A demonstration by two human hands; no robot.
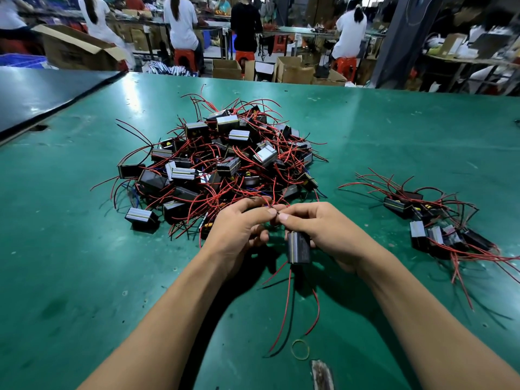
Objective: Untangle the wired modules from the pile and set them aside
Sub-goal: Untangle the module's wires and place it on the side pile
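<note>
The left hand and right hand both pinch a thin wire by the pile, and the black module hangs upright under the right hand, on the sorted bunch's side.

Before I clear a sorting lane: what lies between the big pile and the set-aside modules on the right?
Head view: only bare green table between pile and set-aside modules.

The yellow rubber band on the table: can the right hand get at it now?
Probably not at once: the right hand grips a module and pinches a wire. The rubber band itself lies uncovered on the table.
</note>
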